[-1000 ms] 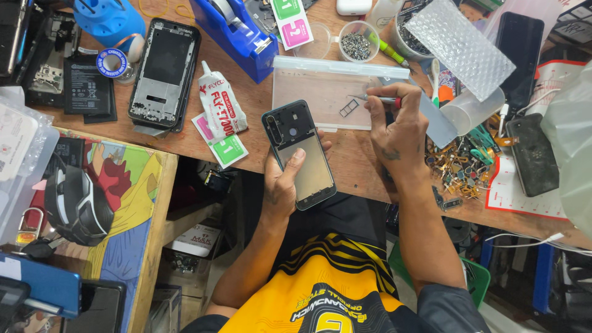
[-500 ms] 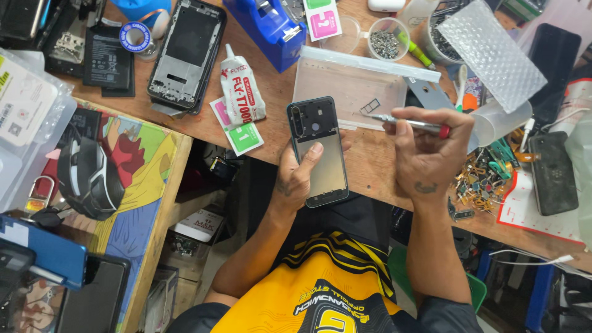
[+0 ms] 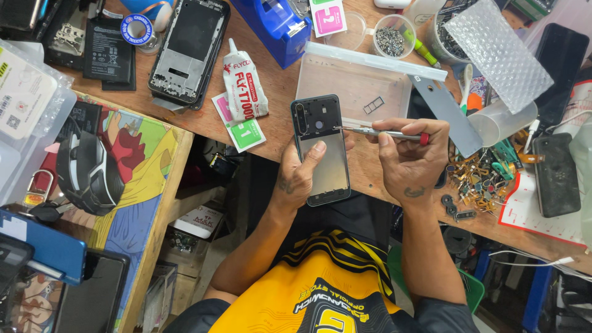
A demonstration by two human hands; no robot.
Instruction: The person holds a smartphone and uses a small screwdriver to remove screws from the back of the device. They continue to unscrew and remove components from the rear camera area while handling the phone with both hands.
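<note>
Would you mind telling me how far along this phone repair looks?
Done: a stripped phone frame lies aside. In hand: the left hand holds a phone housing, the right hand puts a screwdriver to it. Left: glue tube still capped.

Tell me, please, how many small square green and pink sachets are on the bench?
2: one sachet lies beside the glue tube, left of the phone frame held in the left hand; another sachet sits by the blue dispenser. Clutter may hide more.
</note>
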